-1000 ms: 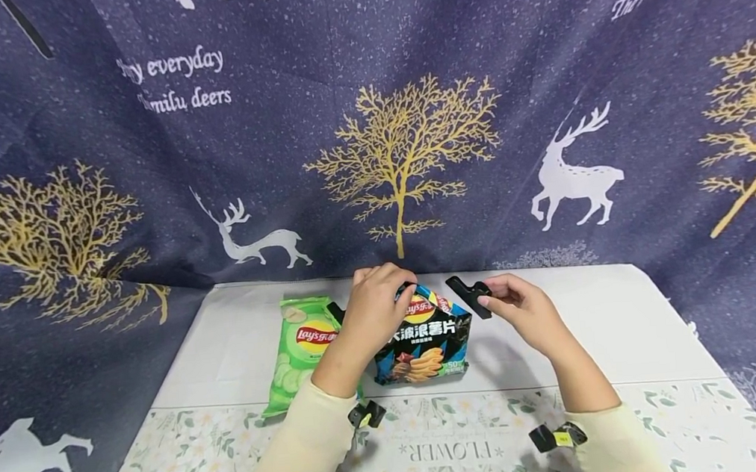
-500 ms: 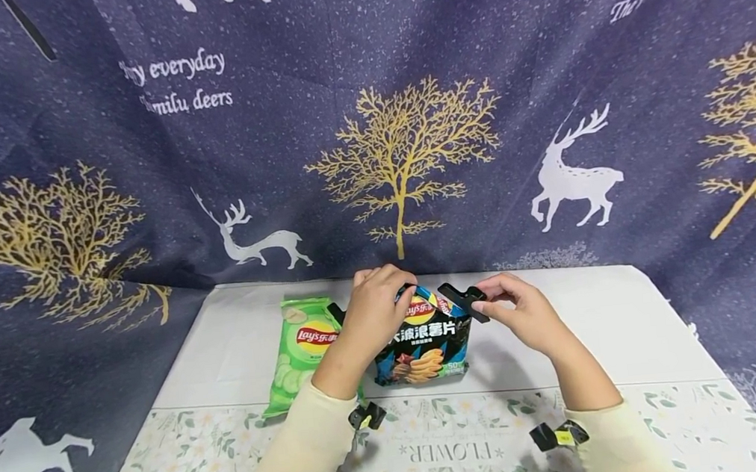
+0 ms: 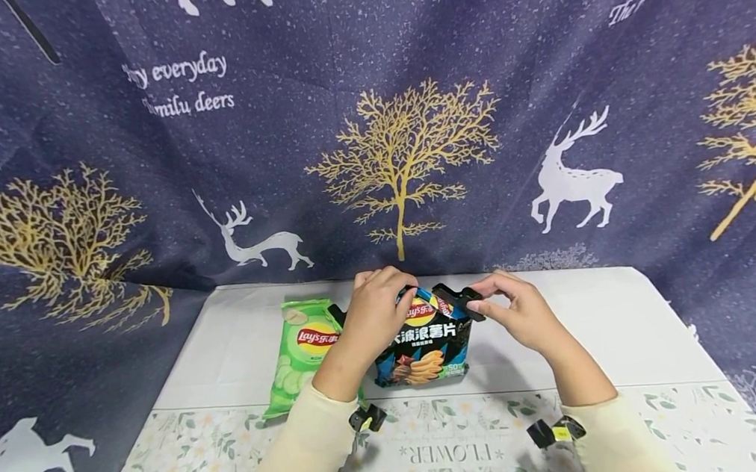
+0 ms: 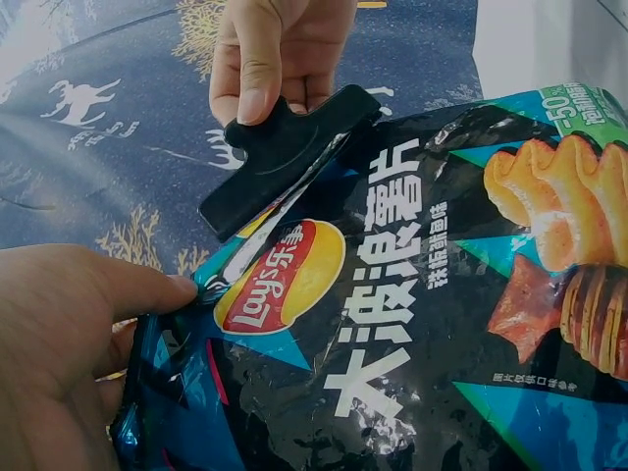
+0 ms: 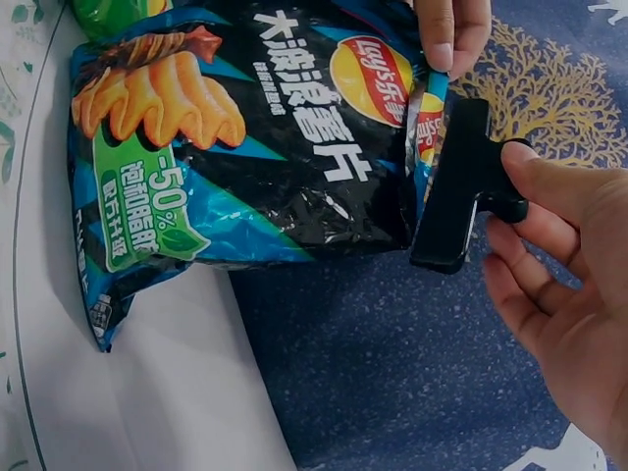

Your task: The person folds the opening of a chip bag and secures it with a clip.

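A black and blue Lay's chip bag stands near the back of the table, its top edge folded over. My left hand pinches the fold at the bag's upper left, thumb in front, as the left wrist view also shows. In my right hand is a black bag clip, its handle pinched between thumb and fingers. The clip lies along the right part of the folded edge; in the left wrist view the clip overlaps that edge. Whether its jaws grip the bag cannot be told.
A green Lay's chip bag lies to the left, partly behind my left forearm. A black piece, partly hidden, shows at its upper right. A dark deer-print cloth hangs behind the white table.
My right hand has moved left with the bag clip, from apart beside the bag onto the right end of its folded top. The left hand has kept its pinch.
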